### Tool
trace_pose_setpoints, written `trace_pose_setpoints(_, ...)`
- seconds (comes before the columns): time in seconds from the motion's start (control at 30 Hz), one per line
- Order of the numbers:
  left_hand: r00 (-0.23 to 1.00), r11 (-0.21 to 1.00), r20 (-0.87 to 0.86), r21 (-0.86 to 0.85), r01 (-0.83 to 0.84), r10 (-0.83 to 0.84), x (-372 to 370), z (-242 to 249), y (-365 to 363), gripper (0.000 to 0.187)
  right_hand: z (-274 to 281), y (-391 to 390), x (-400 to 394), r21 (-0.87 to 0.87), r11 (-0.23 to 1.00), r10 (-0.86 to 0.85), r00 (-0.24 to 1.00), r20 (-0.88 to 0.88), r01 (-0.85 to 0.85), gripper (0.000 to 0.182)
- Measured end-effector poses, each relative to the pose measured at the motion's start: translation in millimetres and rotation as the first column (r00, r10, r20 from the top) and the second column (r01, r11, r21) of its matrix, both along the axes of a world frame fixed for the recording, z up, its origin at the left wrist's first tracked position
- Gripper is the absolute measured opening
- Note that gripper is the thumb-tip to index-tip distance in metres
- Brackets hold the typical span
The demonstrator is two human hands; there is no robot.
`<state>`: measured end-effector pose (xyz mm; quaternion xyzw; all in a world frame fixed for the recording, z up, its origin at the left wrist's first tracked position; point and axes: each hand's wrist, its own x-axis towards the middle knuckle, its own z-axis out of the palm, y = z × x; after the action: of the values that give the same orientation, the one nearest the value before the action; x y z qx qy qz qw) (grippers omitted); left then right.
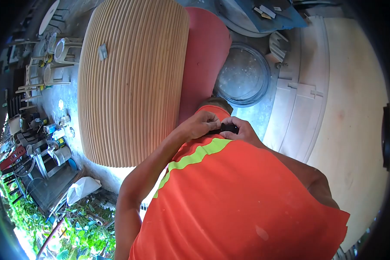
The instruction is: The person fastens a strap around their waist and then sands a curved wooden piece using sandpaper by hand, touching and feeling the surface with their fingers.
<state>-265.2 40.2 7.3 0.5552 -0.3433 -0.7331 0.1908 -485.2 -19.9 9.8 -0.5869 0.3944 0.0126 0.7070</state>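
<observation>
My left hand (202, 124) and my right hand (242, 129) meet low at the front of my orange shirt (238, 190), which has a yellow-green stripe (199, 153). Between them is a small black object (229, 128), pinched by the fingers of both hands. Much of it is covered by the fingers, so its kind is not clear. It lies against the orange cloth, and a bit of dark clothing shows just beyond.
Ahead on the left stands a curved panel of wooden slats (134, 82) with a small grey piece (102, 51) on it. Beside it is a red surface (206, 52). A wire coil (264, 82) lies on the floor. Pale boards (351, 108) line the right; plastic chairs (65, 50) stand left.
</observation>
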Motion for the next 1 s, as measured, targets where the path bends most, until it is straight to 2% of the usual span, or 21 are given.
trace_pose_setpoints(0.07, 0.991, 0.987, -0.06, 0.118, -0.108, 0.116, 1.6, 5.6, 2.2, 0.021, 7.5, -1.0, 4.8, 0.038, 0.999, -0.029, 1.0, -0.006, 0.029, 0.033)
trace_pose_setpoints(0.13, 0.985, 0.984, -0.07, 0.098, -0.148, 0.155, 0.2, 7.9, 6.9, 0.02, 8.8, -4.3, 5.9, 0.067, 0.996, -0.064, 0.998, -0.014, 0.065, 0.033)
trace_pose_setpoints(0.2, 0.976, 0.978, -0.083, 0.084, -0.193, 0.2, 0.2, 4.0, 13.0, 0.019, 6.5, -6.7, 3.2, 0.034, 0.999, -0.001, 1.0, 0.019, 0.0, 0.034)
trace_pose_setpoints(0.23, 0.963, 0.974, -0.154, 0.089, -0.208, 0.22, 3.1, -1.6, 15.1, 0.016, 4.3, -8.5, 2.8, 0.031, 1.0, -0.005, 1.0, 0.021, 0.005, 0.034)
trace_pose_setpoints(0.27, 0.944, 0.97, -0.227, 0.098, -0.223, 0.24, 3.5, -6.4, 17.3, 0.013, 2.6, -10.2, 0.7, -0.103, 0.994, 0.024, 0.999, 0.031, -0.021, 0.033)
trace_pose_setpoints(0.3, 0.944, 0.97, -0.228, 0.097, -0.222, 0.238, 0.9, -5.4, 17.0, 0.013, 1.3, -12.7, -0.6, -0.236, 0.971, 0.057, 0.998, 0.035, -0.047, 0.033)
trace_pose_setpoints(0.33, 0.929, 0.964, -0.257, 0.065, -0.258, 0.266, -2.9, -3.0, 15.2, 0.012, 5.5, -20.7, 1.4, -0.238, 0.97, 0.058, 0.998, 0.035, -0.048, 0.033)
trace_pose_setpoints(0.4, 0.913, 0.954, -0.284, 0.032, -0.297, 0.293, -6.3, -1.1, 13.2, 0.013, 15.2, -45.7, 9.9, 0.102, 0.965, 0.254, 0.959, -0.129, -0.242, 0.037)
trace_pose_setpoints(0.43, 0.937, 0.971, -0.262, 0.005, -0.238, 0.231, -7.0, -1.4, 11.1, 0.017, 7.7, -58.5, 11.9, -0.261, 0.853, 0.457, 0.889, -0.041, -0.451, 0.043)
trace_pose_setpoints(0.5, 0.957, 0.984, -0.237, -0.02, -0.175, 0.165, -8.9, -0.8, 5.6, 0.022, 15.5, -82.7, 16.7, -0.331, 0.735, 0.597, 0.796, -0.097, -0.592, 0.049)
trace_pose_setpoints(0.53, 0.983, 0.995, -0.164, -0.04, -0.09, 0.082, -9.2, 2.2, 1.5, 0.026, 9.2, -89.5, 16.9, -0.415, 0.657, 0.669, 0.741, -0.064, -0.629, 0.037)
trace_pose_setpoints(0.57, 0.996, 0.998, -0.088, -0.057, -0.003, -0.002, -8.6, 4.9, -2.6, 0.031, 5.6, -97.0, 18.1, -0.418, 0.658, 0.667, 0.742, -0.063, -0.627, 0.037)
trace_pose_setpoints(0.63, 0.997, 0.998, -0.077, -0.068, 0.007, -0.012, -8.7, 7.4, -4.4, 0.033, 8.0, -105.6, 20.2, -0.421, 0.566, 0.784, 0.62, 0.008, -0.709, 0.029)
trace_pose_setpoints(0.67, 0.998, 0.997, -0.067, -0.078, 0.015, -0.021, -8.7, 8.3, -3.8, 0.036, 11.4, -106.0, 19.5, -0.43, 0.592, 0.769, 0.637, 0.047, -0.682, 0.016)
trace_pose_setpoints(0.8, 0.994, 0.997, -0.098, -0.065, -0.048, 0.041, -5.7, -5.2, 3.3, 0.035, 11.1, -116.4, 9.5, -0.551, 0.553, 0.795, 0.593, 0.126, -0.624, 0.013)
trace_pose_setpoints(0.87, 0.999, 0.995, -0.043, -0.103, 0.008, -0.012, -3.6, 2.4, -0.2, 0.031, 16.6, -119.0, -6.1, -0.495, 0.666, 0.703, 0.691, 0.169, -0.558, 0.015)
trace_pose_setpoints(1.0, 0.996, 0.995, -0.085, -0.095, -0.013, 0.005, -8.7, -0.1, -3.3, 0.031, 9.9, -118.5, -13.5, -0.581, 0.63, 0.681, 0.726, 0.094, -0.516, 0.013)
